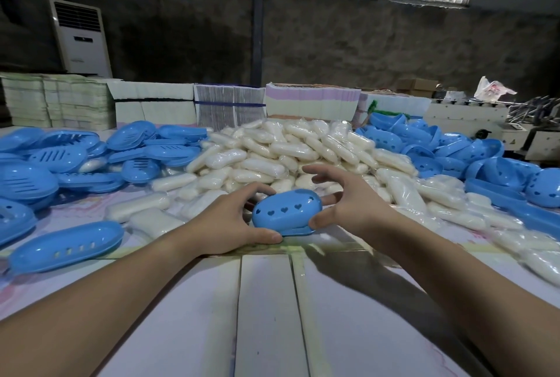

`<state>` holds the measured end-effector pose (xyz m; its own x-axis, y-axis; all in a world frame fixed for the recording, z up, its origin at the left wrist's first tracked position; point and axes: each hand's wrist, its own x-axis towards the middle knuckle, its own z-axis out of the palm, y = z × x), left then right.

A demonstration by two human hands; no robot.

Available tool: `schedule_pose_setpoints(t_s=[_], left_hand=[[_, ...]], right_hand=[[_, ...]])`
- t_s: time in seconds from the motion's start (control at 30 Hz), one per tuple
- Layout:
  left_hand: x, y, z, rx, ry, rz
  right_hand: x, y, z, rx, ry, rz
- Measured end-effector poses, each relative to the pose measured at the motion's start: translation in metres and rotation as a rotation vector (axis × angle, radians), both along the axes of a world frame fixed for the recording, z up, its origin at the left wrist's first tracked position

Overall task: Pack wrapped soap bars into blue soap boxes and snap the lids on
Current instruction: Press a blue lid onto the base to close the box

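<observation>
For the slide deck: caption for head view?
Both hands grip a heart-holed blue soap box before piled wrapped soap bars.

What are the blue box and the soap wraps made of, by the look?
Blue box: looks like moulded plastic, semi-glossy; soft highlights, clean heart-shaped cut-outs, uniform colour. Soap wraps: probably thin clear plastic film; glinting wrinkles over pale bars. Exact polymers can't be told.
</observation>
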<state>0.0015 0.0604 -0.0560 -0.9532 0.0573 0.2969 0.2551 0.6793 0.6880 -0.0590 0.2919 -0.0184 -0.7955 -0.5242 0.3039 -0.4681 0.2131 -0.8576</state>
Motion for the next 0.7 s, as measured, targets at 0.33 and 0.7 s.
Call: schedule_pose_setpoints(t_s=[0.33, 0.7], left_hand=[[0.0005, 0.0028, 0.0009, -0.002, -0.014, -0.021], [0.0007, 0.0028, -0.0022, -0.010, 0.054, 0.004]], right_hand=[[-0.0062, 0.0040, 0.0036, 0.260, 0.036, -0.020], [-0.0029, 0.0044, 0.0067, 0.282, 0.056, -0.100]])
